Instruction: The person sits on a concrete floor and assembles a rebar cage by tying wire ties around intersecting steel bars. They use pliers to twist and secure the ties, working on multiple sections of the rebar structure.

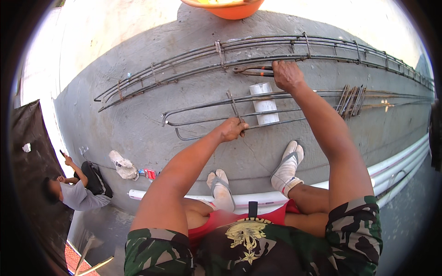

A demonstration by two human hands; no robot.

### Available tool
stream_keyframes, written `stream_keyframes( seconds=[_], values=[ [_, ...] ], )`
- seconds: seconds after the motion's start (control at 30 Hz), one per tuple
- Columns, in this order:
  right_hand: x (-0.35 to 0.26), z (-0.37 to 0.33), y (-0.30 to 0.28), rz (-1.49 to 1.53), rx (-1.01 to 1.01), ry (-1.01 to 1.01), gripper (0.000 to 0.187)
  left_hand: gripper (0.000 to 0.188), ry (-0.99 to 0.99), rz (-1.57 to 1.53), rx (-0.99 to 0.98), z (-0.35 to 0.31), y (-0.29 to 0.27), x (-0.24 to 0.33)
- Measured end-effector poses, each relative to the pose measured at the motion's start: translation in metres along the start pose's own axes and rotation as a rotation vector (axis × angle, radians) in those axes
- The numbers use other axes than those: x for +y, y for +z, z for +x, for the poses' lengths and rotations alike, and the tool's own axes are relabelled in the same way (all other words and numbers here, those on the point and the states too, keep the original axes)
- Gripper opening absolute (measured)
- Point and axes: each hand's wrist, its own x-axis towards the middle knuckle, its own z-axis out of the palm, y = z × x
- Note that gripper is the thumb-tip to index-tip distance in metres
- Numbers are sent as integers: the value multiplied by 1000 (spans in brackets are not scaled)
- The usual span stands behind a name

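My left hand [232,129] is closed where a thin steel stirrup [234,105] meets the nearest bar of a rebar bundle [202,120] with hooked ends. A fine wire [256,156] trails from beneath these fingers toward my right foot. My right hand [288,75] grips the handles of dark pincers [251,70] with orange marks; their jaws point left, beside the far cage. A white pipe piece [264,105] lies crosswise under the near bars. Several loose stirrups [351,100] are bunched on those bars to the right.
A long tied rebar cage [184,56] stretches across the far side. Beyond it stands an orange basin [230,10]. White pipes [391,177] lie near my feet and along the right. At left, a person [83,188] sits near a crumpled white bag [123,164] and small red pack [150,174].
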Motion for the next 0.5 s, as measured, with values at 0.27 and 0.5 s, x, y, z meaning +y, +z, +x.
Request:
stream_keyframes(
  seconds=[0.27, 0.5],
  values=[
    [-5, -115, -101, 135, -367, 306, 20, 39, 10, 38, -35, -9, -8, 4],
    [-58, -204, -164, 666, -837, 466, 65, 43, 107, 126, -29, -6, -10, -3]
  ],
)
